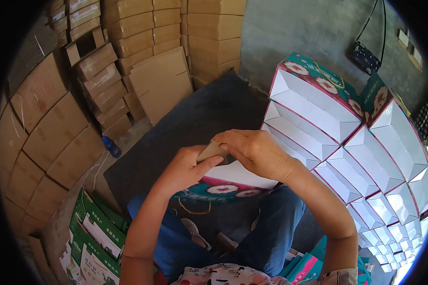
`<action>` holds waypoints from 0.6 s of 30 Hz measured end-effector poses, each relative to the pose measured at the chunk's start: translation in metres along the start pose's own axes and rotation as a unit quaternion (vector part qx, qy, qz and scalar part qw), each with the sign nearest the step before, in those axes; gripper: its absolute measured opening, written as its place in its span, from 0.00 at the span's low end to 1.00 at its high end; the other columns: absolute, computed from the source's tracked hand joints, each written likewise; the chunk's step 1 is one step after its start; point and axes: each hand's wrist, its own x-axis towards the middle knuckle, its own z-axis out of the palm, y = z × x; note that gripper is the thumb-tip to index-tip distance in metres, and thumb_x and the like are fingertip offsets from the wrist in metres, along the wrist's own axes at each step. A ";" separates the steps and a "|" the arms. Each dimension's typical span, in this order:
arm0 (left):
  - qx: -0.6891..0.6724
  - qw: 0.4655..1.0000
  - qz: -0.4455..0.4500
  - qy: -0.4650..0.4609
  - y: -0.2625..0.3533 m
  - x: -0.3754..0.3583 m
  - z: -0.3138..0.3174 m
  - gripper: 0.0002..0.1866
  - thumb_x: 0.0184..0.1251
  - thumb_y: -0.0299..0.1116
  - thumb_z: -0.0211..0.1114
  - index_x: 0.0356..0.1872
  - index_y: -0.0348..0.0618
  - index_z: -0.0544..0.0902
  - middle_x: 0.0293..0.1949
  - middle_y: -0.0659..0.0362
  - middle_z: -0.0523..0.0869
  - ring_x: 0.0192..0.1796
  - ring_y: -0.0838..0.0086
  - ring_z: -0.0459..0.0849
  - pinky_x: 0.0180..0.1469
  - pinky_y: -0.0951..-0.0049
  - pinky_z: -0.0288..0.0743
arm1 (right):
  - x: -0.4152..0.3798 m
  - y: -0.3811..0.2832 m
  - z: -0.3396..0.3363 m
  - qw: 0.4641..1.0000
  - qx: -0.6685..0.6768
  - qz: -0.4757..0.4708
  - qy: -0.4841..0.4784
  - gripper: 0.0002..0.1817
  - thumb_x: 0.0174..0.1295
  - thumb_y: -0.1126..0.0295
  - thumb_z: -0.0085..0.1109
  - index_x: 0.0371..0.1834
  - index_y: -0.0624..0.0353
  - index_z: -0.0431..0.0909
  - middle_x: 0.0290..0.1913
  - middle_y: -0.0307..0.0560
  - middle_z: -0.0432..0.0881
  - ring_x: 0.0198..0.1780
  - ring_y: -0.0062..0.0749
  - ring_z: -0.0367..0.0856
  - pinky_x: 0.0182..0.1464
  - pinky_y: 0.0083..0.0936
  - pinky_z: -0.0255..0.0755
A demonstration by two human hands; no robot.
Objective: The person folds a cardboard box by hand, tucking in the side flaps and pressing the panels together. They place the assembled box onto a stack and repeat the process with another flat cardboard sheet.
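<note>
Between my hands, over my lap, is a small brown cardboard piece (211, 151). My left hand (191, 166) pinches it from the left, with the thumb across its front. On its right edge are the curled fingers of my right hand (257, 152). Just below my hands, a teal and pink printed box (223, 189) with a white inside lies across my knees. A yellow cord (195, 212) hangs at its lower edge. The part of the box behind my hands is hidden.
Stacked open white boxes (314, 107) rise on the right. Brown cartons (47, 133) are piled left and behind, with flat cardboard (160, 85) leaning there. A blue bottle (111, 146) stands at left. Green printed packaging (97, 232) lies lower left, teal sheets (306, 266) lower right.
</note>
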 end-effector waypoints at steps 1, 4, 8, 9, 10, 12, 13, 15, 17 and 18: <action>0.005 1.000 -0.012 0.012 -0.014 -0.003 0.006 0.15 0.66 0.39 0.62 0.44 0.36 0.82 0.32 0.55 0.86 0.33 0.76 0.81 0.37 0.73 0.73 | -0.003 0.005 0.005 1.000 -0.021 -0.017 0.008 0.11 0.55 0.77 0.57 0.43 0.62 0.75 0.33 0.53 0.80 0.33 0.48 0.81 0.34 0.34 0.76; 0.009 0.995 -0.047 0.091 -0.037 -0.013 0.014 0.15 0.66 0.37 0.63 0.44 0.35 0.82 0.33 0.59 0.85 0.36 0.80 0.80 0.39 0.76 0.73 | -0.021 0.015 -0.001 0.993 0.023 0.100 0.063 0.05 0.58 0.75 0.57 0.37 0.60 0.77 0.31 0.50 0.79 0.32 0.46 0.80 0.33 0.35 0.73; -0.016 0.966 -0.022 0.256 -0.050 -0.021 0.007 0.17 0.66 0.38 0.62 0.43 0.31 0.81 0.34 0.53 0.86 0.37 0.75 0.83 0.41 0.74 0.75 | -0.054 0.020 0.005 0.987 0.000 0.156 0.032 0.03 0.59 0.73 0.58 0.34 0.60 0.77 0.30 0.48 0.79 0.30 0.45 0.79 0.31 0.35 0.72; -0.022 0.960 -0.020 0.279 -0.051 -0.022 0.006 0.16 0.67 0.38 0.62 0.43 0.31 0.81 0.35 0.54 0.86 0.38 0.76 0.82 0.42 0.75 0.75 | -0.058 0.020 0.009 0.987 -0.006 0.160 0.027 0.03 0.59 0.72 0.58 0.33 0.60 0.77 0.30 0.48 0.79 0.30 0.45 0.79 0.31 0.35 0.71; -0.027 0.953 -0.020 0.301 -0.052 -0.024 0.004 0.16 0.67 0.38 0.62 0.44 0.31 0.81 0.35 0.55 0.86 0.38 0.77 0.82 0.42 0.75 0.74 | -0.062 0.020 0.014 0.986 -0.012 0.165 0.023 0.04 0.59 0.71 0.58 0.33 0.60 0.77 0.30 0.48 0.78 0.29 0.45 0.79 0.30 0.35 0.71; -0.036 0.939 -0.018 0.341 -0.056 -0.024 0.001 0.16 0.68 0.38 0.61 0.44 0.32 0.81 0.36 0.57 0.86 0.39 0.79 0.81 0.42 0.77 0.73 | -0.065 0.020 0.020 0.983 0.027 0.180 -0.005 0.07 0.59 0.68 0.60 0.34 0.60 0.78 0.32 0.49 0.79 0.34 0.45 0.79 0.35 0.35 0.73; -0.041 0.932 -0.016 0.359 -0.061 -0.024 0.000 0.16 0.69 0.38 0.61 0.44 0.32 0.81 0.36 0.58 0.85 0.39 0.79 0.80 0.43 0.77 0.73 | -0.065 0.021 0.023 0.987 0.015 0.161 -0.014 0.08 0.59 0.68 0.60 0.36 0.60 0.78 0.34 0.50 0.79 0.36 0.46 0.79 0.38 0.35 0.73; -0.057 0.920 -0.019 0.387 -0.067 -0.026 -0.003 0.16 0.69 0.38 0.60 0.43 0.31 0.81 0.36 0.60 0.85 0.39 0.81 0.79 0.43 0.78 0.72 | -0.066 0.025 0.033 0.992 -0.009 0.125 -0.034 0.10 0.58 0.66 0.61 0.39 0.61 0.78 0.37 0.51 0.79 0.41 0.46 0.79 0.43 0.36 0.73; -0.080 0.910 -0.026 0.405 -0.069 -0.027 -0.006 0.15 0.70 0.37 0.60 0.43 0.31 0.81 0.36 0.61 0.84 0.40 0.82 0.78 0.44 0.79 0.71 | -0.071 0.036 0.045 0.988 -0.061 0.130 -0.062 0.16 0.56 0.66 0.63 0.46 0.60 0.77 0.42 0.51 0.79 0.45 0.47 0.78 0.49 0.37 0.72; -0.079 0.905 -0.036 0.417 -0.075 -0.028 -0.006 0.16 0.70 0.38 0.59 0.43 0.32 0.81 0.37 0.61 0.84 0.39 0.82 0.78 0.44 0.80 0.71 | -0.073 0.041 0.052 0.986 -0.078 0.134 -0.054 0.17 0.55 0.66 0.63 0.46 0.60 0.76 0.42 0.51 0.79 0.45 0.47 0.78 0.49 0.37 0.72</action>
